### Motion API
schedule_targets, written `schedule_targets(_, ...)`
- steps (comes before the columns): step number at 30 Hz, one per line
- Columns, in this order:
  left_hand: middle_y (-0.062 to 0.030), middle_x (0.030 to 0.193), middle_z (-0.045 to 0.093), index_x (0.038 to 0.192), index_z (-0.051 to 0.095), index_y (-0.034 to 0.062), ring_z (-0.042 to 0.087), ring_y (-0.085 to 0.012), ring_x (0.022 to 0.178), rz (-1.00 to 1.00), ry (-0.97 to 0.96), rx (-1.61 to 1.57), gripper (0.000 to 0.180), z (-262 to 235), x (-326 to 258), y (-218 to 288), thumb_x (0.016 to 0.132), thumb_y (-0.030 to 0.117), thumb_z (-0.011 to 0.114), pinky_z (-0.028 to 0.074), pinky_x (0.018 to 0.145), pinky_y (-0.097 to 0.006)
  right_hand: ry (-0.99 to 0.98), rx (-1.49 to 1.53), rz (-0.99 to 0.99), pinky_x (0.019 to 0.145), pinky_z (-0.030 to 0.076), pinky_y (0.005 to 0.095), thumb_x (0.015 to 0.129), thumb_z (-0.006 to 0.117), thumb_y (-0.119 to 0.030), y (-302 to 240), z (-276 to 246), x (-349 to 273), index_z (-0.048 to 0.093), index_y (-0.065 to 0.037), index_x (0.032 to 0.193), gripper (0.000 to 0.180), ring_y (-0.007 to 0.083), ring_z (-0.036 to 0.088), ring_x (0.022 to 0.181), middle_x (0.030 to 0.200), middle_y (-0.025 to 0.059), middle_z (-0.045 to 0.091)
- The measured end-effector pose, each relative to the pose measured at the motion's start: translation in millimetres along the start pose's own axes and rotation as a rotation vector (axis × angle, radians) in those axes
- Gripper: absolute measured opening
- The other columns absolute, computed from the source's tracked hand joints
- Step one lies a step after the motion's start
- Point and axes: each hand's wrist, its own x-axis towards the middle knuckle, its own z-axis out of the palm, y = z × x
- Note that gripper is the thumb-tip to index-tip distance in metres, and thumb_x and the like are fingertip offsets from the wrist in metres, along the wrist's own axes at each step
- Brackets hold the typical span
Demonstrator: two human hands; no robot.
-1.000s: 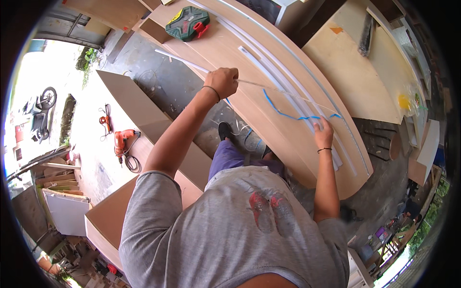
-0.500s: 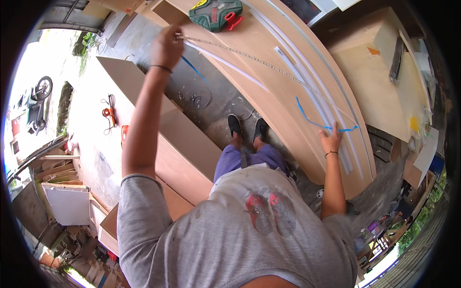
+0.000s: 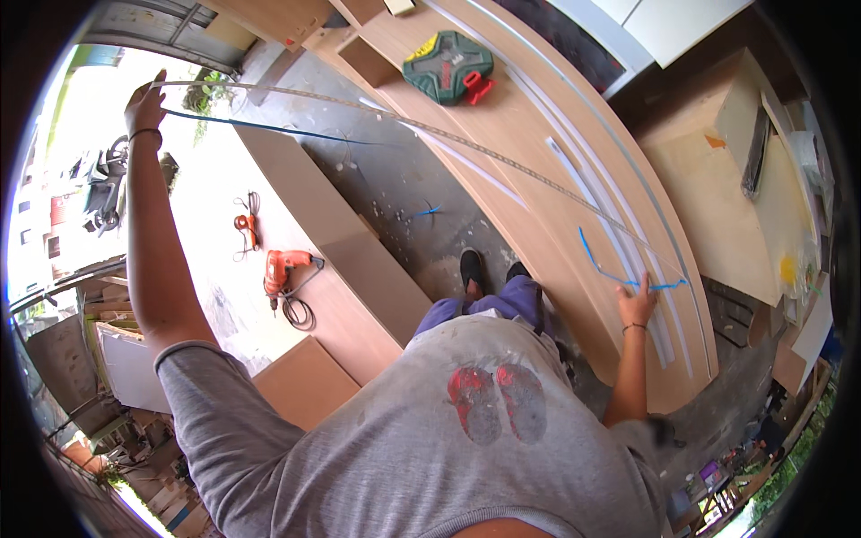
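My left hand (image 3: 146,109) is raised at the far left, its fingers closed on a long pale patterned strip (image 3: 395,114). That strip runs taut across to the right-hand end of a long wooden panel (image 3: 529,238). A blue strap (image 3: 260,126) trails rightward from just below the same hand. Over the panel's near right part, my right hand (image 3: 635,307) has its fingers apart, touching white edge strips (image 3: 583,193) beside a blue tie (image 3: 665,285). Whether its fingertips pinch the tie is too small to tell.
A green case with a red clip (image 3: 448,67) lies on the panel. Left, a pale board (image 3: 350,296) bears an orange drill (image 3: 283,272) and an orange corded tool (image 3: 246,229). A wooden box (image 3: 717,179) stands right. Blue scraps (image 3: 429,212) lie on the floor.
My left hand has swung far out to the left with the pale strip, drawing it out straighter. The right hand stays beside the blue tie. The view has shifted, showing the whole drill.
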Motion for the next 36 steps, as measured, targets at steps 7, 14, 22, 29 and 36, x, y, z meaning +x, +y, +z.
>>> schedule_targets(7,-0.0120,0.099,0.065,0.095,0.066,0.0106,0.059,-0.0305,0.095,0.674,0.263,1.144,0.056,-33,86,80,0.069,0.061,0.065,0.045,0.084,-0.037,0.059,0.014,0.021,0.102,0.027,0.0521,0.065,0.073,-0.037,6,12,2,0.035,-0.017,0.136,0.082,0.0480,0.031,0.123,0.127,0.0353,0.037)
schedule_targets(14,-0.0082,0.104,0.064,0.096,0.066,0.0163,0.059,-0.0265,0.099,1.004,0.279,1.012,0.026,-1,158,172,0.081,0.035,0.059,0.044,0.086,-0.035,0.137,0.024,0.118,0.103,0.029,0.0481,0.069,0.071,-0.032,-24,6,-2,0.039,-0.009,0.133,0.075,0.0428,0.034,0.123,0.132,0.0296,0.037)
schedule_targets(22,-0.0112,0.097,0.065,0.094,0.067,0.0120,0.061,-0.0258,0.093,1.115,-0.059,0.666,0.020,101,243,187,0.080,0.025,0.060,0.046,0.081,-0.034,0.413,0.093,0.239,0.101,0.033,0.0416,0.073,0.066,-0.019,-21,45,-2,0.050,0.004,0.120,0.055,0.0354,0.044,0.118,0.128,0.0213,0.047)
schedule_targets(29,-0.0169,0.098,0.064,0.099,0.065,0.0106,0.060,-0.0328,0.094,0.816,-0.262,0.610,0.034,290,313,103,0.082,0.038,0.053,0.045,0.082,-0.039,0.434,0.644,0.530,0.082,0.046,0.0376,0.079,0.063,-0.022,-53,51,-5,0.062,0.000,0.105,0.034,0.0302,0.061,0.093,0.100,0.0198,0.063)
schedule_targets(36,-0.0195,0.127,0.047,0.127,0.044,0.0026,0.048,-0.0325,0.113,-0.015,-0.697,-0.117,0.050,452,343,-82,0.082,0.022,0.056,0.041,0.091,-0.040,0.399,0.622,0.579,0.072,0.047,0.0307,0.080,0.065,-0.020,-157,19,-24,0.064,0.001,0.092,0.024,0.0183,0.061,0.078,0.083,0.0102,0.066)
